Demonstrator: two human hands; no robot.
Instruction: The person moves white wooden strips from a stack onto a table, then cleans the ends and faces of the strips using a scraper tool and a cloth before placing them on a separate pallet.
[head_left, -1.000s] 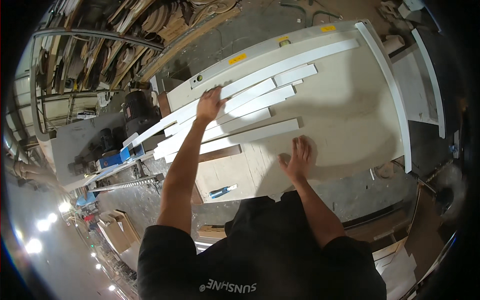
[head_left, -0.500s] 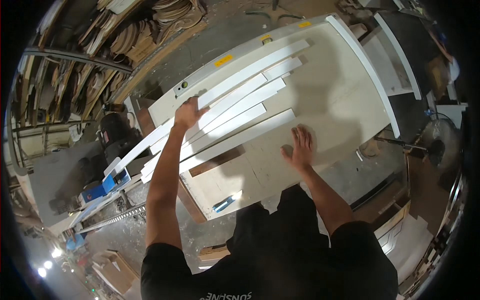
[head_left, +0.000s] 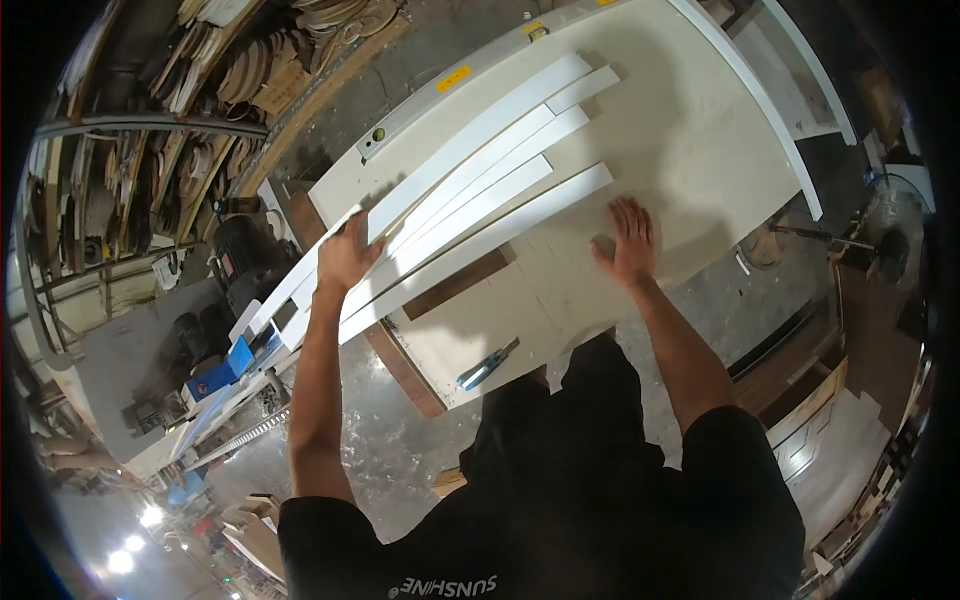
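Several long white strips (head_left: 500, 190) lie side by side, slanting across a pale tabletop (head_left: 700, 140). My left hand (head_left: 345, 255) is closed round the farthest strip (head_left: 480, 130), with the thumb on its near side and the fingertips over its far edge. The strip's near-left end reaches past the table's edge. My right hand (head_left: 630, 245) rests on the tabletop, fingers stretched out and apart, just right of the nearest strip's end. It holds nothing. A blue utility knife (head_left: 485, 368) lies near the table's front edge.
A long spirit level (head_left: 420, 110) lies along the far edge. A white strip (head_left: 750, 105) runs along the right edge. Beside the table's left end stand a dark machine (head_left: 240, 250) and a blue box (head_left: 215, 380). Shelves of wooden pieces (head_left: 190, 60) rise at the far left.
My left hand has drawn the farthest strip toward the lower left, along its length. The other strips and my right hand stay about where they were on the table; the view has shifted slightly.
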